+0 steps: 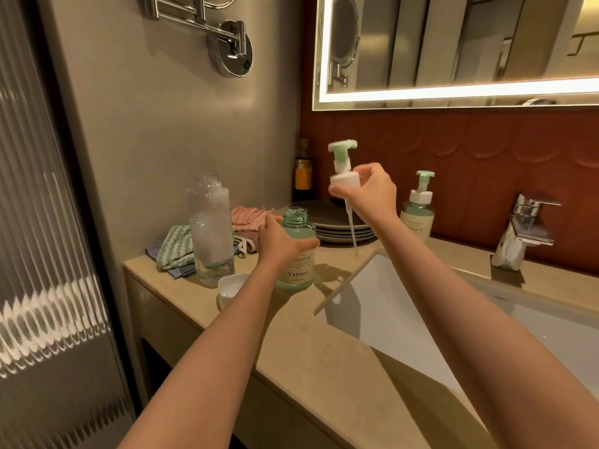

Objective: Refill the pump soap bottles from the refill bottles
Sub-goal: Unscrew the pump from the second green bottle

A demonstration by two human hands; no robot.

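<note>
Fingers (304, 244) of left hand (278, 236) curl round open pump bottle (296, 272), label "YAPING", upright on surface (324, 351) just left of sink (372, 286). Right hand (376, 196) pinches removed pump head (343, 171) above sink's left rim. Uncapped refill bottle (212, 234) farther left.

Left hand (278, 236) gripping open green soap bottle (296, 260) on counter (324, 345), right hand (372, 192) holding pump head (343, 170) aloft

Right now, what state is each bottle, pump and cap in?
Green bottle: open, upright on counter, gripped by left hand.
Pump: out, held up by right hand.
Refill bottle: uncapped, upright.
White cap: off, lying on counter.
Second pump bottle: pump on, upright.
</note>
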